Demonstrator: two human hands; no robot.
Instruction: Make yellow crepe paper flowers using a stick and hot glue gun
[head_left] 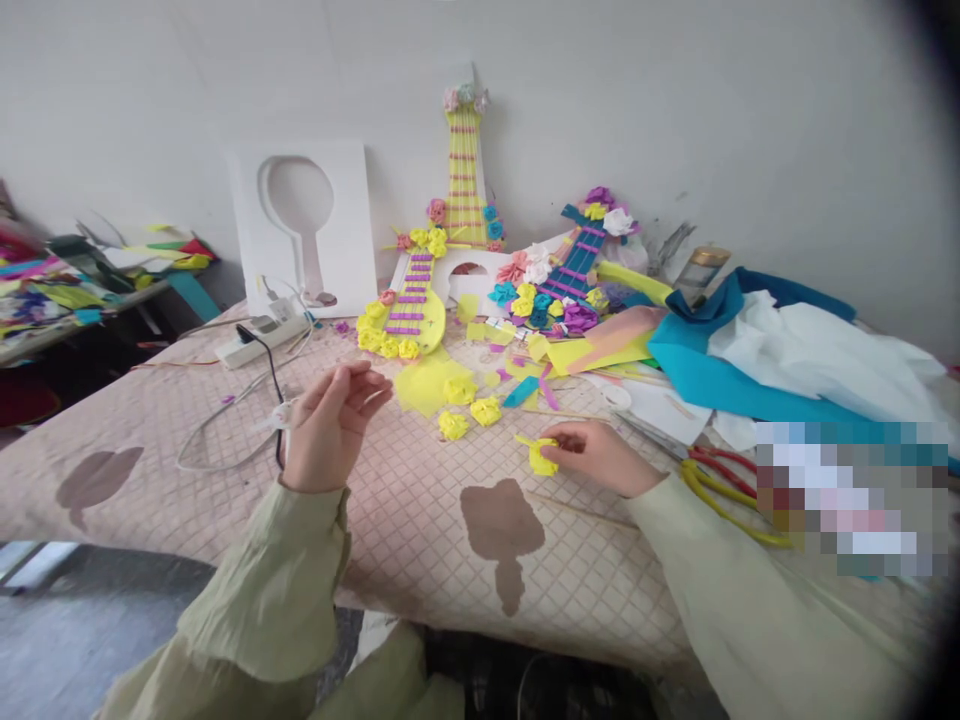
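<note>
Between the thumb and fingers of my right hand [592,455] is a yellow crepe-paper flower [541,458], held just over the tabletop. My left hand [330,420] is raised above the table, its fingers loosely curled and apart, with nothing visible in them. Several more yellow paper flowers [485,410] lie between the two hands, beside a flat yellow paper sheet [420,385]. Behind them stands a small yellow paper guitar [420,310] with purple strips and yellow flowers along its edge.
A taller yellow guitar [465,170] and a blue guitar [577,265] lean at the wall, near a white cut-out board [345,220]. A power strip [262,338] with cables lies left. Yellow-handled scissors [720,500], blue paper [690,350] and a jar [701,268] are right.
</note>
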